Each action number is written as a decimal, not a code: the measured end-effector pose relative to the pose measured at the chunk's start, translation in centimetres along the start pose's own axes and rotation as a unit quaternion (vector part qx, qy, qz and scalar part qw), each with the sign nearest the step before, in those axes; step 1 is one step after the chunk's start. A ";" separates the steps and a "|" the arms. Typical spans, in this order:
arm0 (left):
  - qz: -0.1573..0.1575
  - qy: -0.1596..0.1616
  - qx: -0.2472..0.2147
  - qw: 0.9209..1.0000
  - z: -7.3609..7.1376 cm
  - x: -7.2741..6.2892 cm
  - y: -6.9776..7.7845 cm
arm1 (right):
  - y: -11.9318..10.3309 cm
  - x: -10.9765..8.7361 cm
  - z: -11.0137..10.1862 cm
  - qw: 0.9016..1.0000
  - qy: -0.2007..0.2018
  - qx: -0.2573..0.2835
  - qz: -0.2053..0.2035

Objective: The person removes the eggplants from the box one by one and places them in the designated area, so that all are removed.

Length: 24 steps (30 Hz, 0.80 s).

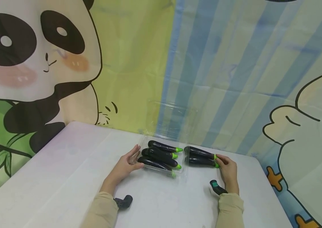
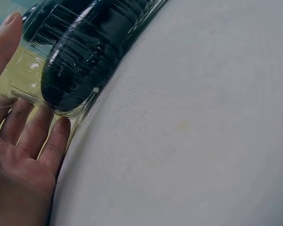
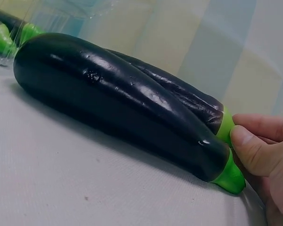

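Note:
A clear plastic clamshell box (image 1: pixel 182 173) lies on the table with several dark eggplants (image 1: pixel 162 146) inside, their green stem ends toward the right. My left hand (image 1: pixel 125 166) is at the box's left end, fingers (image 2: pixel 35 129) fairly straight against the plastic and thumb spread apart. Right of the box, two more eggplants lie side by side: a rear eggplant (image 1: pixel 201 152) and a front eggplant (image 3: pixel 118 108). Thumb and index finger of my right hand (image 1: pixel 228 169) pinch the rear one's green stem end. The front one's green tip sits just below that thumb.
The box's transparent lid (image 1: pixel 170 122) stands raised at the back, in front of a curtain (image 1: pixel 221 79) with stripes and cartoon animals. A white table (image 1: pixel 166 202) carries everything. Black camera mounts (image 1: pixel 124 202) are on both wrists.

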<state>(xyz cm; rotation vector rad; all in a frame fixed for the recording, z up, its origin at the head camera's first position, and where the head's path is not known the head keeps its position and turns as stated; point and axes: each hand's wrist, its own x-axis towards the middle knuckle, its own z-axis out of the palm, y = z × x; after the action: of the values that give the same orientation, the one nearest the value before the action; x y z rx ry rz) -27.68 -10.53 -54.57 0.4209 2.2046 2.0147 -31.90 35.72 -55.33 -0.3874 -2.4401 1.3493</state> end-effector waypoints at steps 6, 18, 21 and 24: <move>0.004 -0.003 -0.004 1.000 -0.1 -0.1 0.1 | -0.2 -0.2 0.1 0.999 0.000 -0.033 -0.009; 0.014 -0.006 -0.008 1.000 0.0 -0.4 0.1 | -0.7 -0.5 -0.2 0.998 -0.016 -0.056 -0.022; 0.010 -0.005 -0.006 1.000 0.0 -0.3 0.2 | -0.6 -0.4 -0.2 0.997 -0.023 -0.065 -0.021; 0.007 -0.001 -0.004 1.000 0.0 -0.3 0.1 | -0.7 -0.2 -0.2 0.997 -0.032 -0.070 -0.019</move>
<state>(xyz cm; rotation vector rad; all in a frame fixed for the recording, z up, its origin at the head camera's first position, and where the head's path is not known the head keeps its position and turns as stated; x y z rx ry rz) -27.35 -10.63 -54.49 0.4399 2.1985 2.0272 -31.65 35.40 -54.64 -0.3332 -2.5903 1.1960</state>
